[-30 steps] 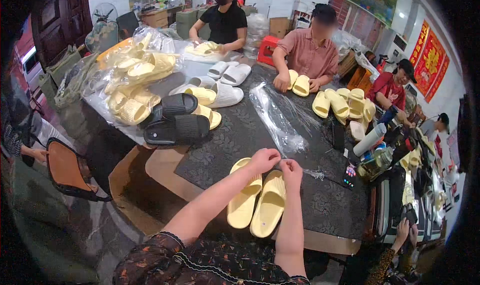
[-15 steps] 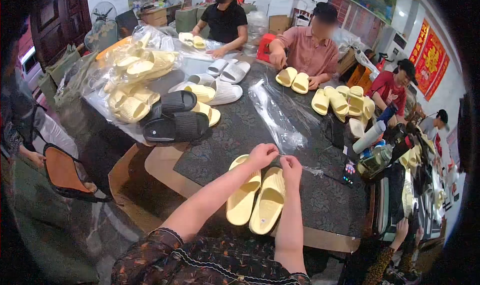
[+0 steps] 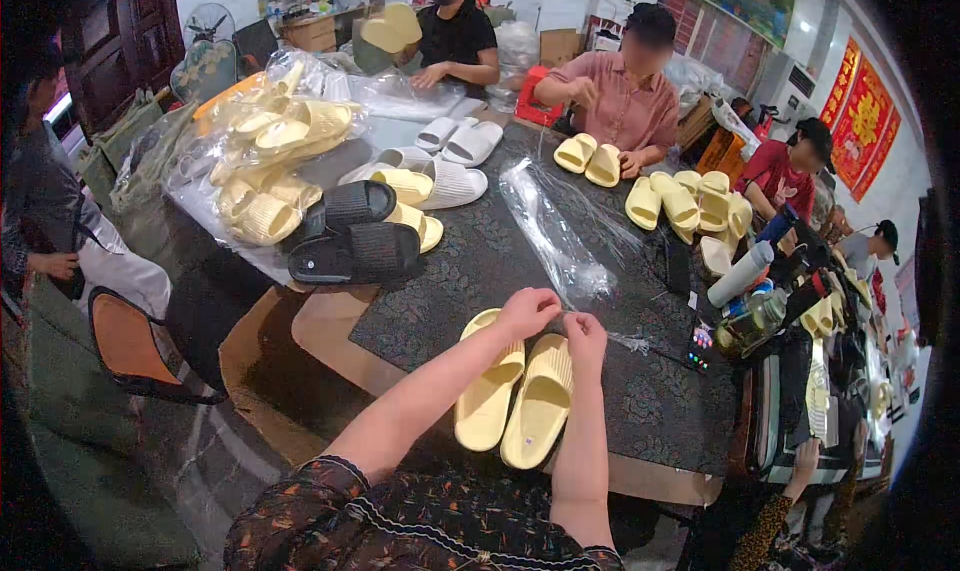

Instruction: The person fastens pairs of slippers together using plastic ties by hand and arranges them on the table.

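Clear bags (image 3: 262, 161) at the table's (image 3: 470, 271) far left held yellow slippers. Nearer us, a yellow pair (image 3: 515, 396) lay side by side. Our left hand (image 3: 528, 311) and right hand (image 3: 585, 333) pinched something small above the toes; we couldn't tell what.

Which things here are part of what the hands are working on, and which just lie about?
In hand:
- left hand and right hand, fingertips together over the pair of yellow slippers

Lying about:
- black slippers
- white slippers
- clear plastic bags
- bagged yellow slippers
- bottle
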The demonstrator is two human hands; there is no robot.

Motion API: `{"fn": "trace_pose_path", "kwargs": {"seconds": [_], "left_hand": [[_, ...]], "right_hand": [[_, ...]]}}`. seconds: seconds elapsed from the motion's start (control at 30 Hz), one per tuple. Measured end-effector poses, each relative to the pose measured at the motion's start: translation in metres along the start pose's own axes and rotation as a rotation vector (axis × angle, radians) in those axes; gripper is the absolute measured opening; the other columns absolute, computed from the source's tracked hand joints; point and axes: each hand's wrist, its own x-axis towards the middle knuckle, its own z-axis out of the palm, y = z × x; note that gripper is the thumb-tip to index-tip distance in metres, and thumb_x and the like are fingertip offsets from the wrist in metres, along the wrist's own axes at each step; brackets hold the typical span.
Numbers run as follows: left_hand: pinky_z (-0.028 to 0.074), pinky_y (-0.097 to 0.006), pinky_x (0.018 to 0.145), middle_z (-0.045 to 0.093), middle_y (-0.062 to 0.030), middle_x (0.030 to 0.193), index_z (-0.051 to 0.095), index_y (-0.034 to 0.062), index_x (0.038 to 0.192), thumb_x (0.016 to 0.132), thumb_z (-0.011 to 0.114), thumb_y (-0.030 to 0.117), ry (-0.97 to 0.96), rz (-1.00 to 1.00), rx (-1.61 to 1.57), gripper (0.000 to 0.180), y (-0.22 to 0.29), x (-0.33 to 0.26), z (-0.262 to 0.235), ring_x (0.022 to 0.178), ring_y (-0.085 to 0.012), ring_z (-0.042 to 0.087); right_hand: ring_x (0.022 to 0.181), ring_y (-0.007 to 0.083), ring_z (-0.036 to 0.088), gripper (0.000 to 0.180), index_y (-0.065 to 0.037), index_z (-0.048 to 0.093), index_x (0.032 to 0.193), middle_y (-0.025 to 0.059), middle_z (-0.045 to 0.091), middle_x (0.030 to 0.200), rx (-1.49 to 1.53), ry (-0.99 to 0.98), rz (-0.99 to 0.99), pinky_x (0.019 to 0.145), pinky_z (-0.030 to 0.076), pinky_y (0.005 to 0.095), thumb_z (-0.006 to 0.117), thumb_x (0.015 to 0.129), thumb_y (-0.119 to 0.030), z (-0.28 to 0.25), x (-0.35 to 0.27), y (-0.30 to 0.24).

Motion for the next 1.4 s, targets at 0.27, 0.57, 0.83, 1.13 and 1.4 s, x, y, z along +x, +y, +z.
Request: {"fn": "trace_pose_path", "kwargs": {"seconds": [0.27,0.57,0.83,1.13,1.4], "left_hand": [[0.046,-0.041,0.064,0.063,-0.0129,0.073,0.065,0.0052,0.085,0.081,0.061,0.023,0.029,-0.037,0.015,0.019,0.003,-0.002,-0.001,0.068,-0.0302,0.060],[0.047,-0.042,0.070,0.064,-0.0120,0.076,0.065,0.0060,0.086,0.081,0.061,0.023,-0.012,-0.056,0.096,0.018,0.004,-0.002,-0.001,0.076,-0.0303,0.059],[0.047,-0.039,0.069,0.064,-0.0112,0.076,0.065,0.0052,0.087,0.081,0.062,0.020,0.027,-0.040,0.103,0.016,0.005,0.000,-0.001,0.076,-0.0280,0.060],[0.047,-0.041,0.071,0.064,-0.0115,0.077,0.065,0.0071,0.088,0.082,0.061,0.022,-0.008,-0.022,0.051,0.017,0.000,-0.001,-0.001,0.078,-0.0300,0.059],[0.048,-0.037,0.068,0.064,-0.0110,0.075,0.065,0.0050,0.087,0.082,0.062,0.021,-0.008,0.000,0.056,0.017,0.000,-0.002,0.000,0.072,-0.0266,0.060]], "right_hand": [[0.064,0.0026,0.048,0.013,0.000,0.065,0.085,-0.0039,0.058,0.071,0.041,0.068,-0.009,0.059,0.040,0.0185,0.067,0.085,-0.013,-0.001,0.003,0.007],[0.070,0.0040,0.052,0.011,-0.001,0.066,0.087,-0.0030,0.060,0.077,0.010,0.056,-0.034,0.064,0.042,0.0195,0.067,0.083,-0.011,-0.003,0.001,0.000],[0.069,0.0035,0.051,0.012,-0.001,0.066,0.088,-0.0032,0.060,0.076,-0.035,0.071,-0.028,0.063,0.042,0.0194,0.067,0.084,-0.012,-0.005,0.002,0.005],[0.067,0.0032,0.050,0.013,-0.001,0.065,0.090,-0.0033,0.060,0.076,-0.050,0.051,0.007,0.062,0.040,0.0186,0.067,0.085,-0.013,-0.002,-0.001,-0.005],[0.067,0.0028,0.049,0.012,-0.001,0.065,0.089,-0.0037,0.059,0.075,-0.045,0.058,-0.043,0.061,0.039,0.0191,0.066,0.086,-0.012,-0.002,0.003,0.007]]}}
